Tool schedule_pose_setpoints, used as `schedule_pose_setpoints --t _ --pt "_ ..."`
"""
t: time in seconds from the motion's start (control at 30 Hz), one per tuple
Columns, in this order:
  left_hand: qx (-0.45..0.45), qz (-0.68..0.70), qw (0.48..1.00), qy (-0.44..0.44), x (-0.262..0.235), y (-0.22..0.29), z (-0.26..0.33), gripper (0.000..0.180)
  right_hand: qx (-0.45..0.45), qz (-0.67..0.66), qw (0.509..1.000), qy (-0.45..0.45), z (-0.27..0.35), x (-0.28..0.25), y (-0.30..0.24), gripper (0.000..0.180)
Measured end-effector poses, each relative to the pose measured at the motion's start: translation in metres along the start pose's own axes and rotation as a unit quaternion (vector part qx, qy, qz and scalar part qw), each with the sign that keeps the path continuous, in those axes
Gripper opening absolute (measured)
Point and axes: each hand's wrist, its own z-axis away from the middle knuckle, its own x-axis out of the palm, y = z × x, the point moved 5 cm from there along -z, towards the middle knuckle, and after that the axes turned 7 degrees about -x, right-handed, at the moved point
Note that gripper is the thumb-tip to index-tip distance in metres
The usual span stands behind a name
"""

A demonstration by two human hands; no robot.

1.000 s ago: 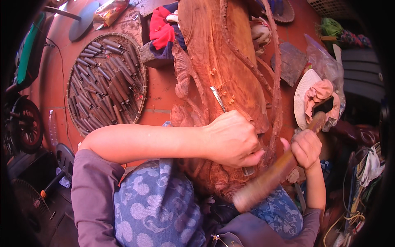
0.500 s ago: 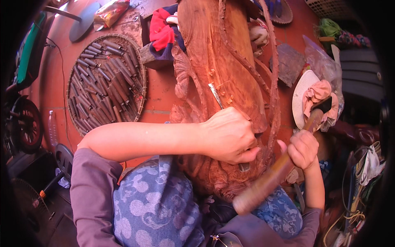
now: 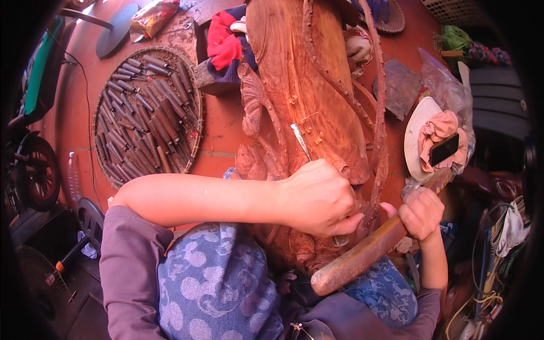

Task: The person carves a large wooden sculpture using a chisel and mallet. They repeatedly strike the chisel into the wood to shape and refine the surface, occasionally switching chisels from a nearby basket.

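My left hand is closed round a carving chisel. Its metal blade points away from me and lies against a large reddish-brown carved wood piece, with a few curled shavings near the tip. Most of the chisel's handle is hidden in the fist, and only its butt end shows below it. To the right, my right hand grips a wooden mallet, a thick club-like stick. It is held slanting, its rounded end low and near my lap, apart from the chisel's butt.
A round woven tray full of chisels with brown handles lies on the red tile floor at left. Thin branch-like carved stems run along the wood's right side. At right sit a pale hat and a phone.
My left hand and the chisel have shifted slightly toward me. My right hand has moved a little down and right; the mallet, blurred before, now shows sharply and the phone beyond is uncovered.
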Motion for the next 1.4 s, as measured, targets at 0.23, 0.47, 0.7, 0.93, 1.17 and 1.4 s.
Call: schedule_pose_setpoints --t 0.23,0.47,0.7,0.93,1.17,1.4 --pt "-0.008 -0.004 1.0 -0.01 -0.007 -0.002 -0.002 0.037 -0.001 0.007 1.0 -0.005 0.005 0.005 0.003 0.034" --pt "-0.007 0.001 1.0 0.003 -0.01 -0.006 -0.003 0.038 0.013 0.018 1.0 -0.002 0.007 0.006 0.01 0.034" --pt "-0.001 -0.009 1.0 0.018 -0.014 -0.007 -0.005 0.037 -0.003 0.018 1.0 0.012 0.01 0.008 0.012 0.035" --pt "0.005 -0.008 1.0 -0.002 -0.016 -0.009 -0.004 0.036 -0.001 0.021 1.0 0.008 0.01 0.008 0.013 0.035" --pt "0.001 -0.014 1.0 0.005 -0.017 -0.012 -0.005 0.034 0.001 0.043 0.999 0.006 0.011 0.011 0.016 0.037" --pt "-0.001 -0.022 1.0 0.004 -0.019 -0.013 -0.005 0.032 -0.024 0.024 0.999 0.025 0.009 0.011 0.016 0.037"
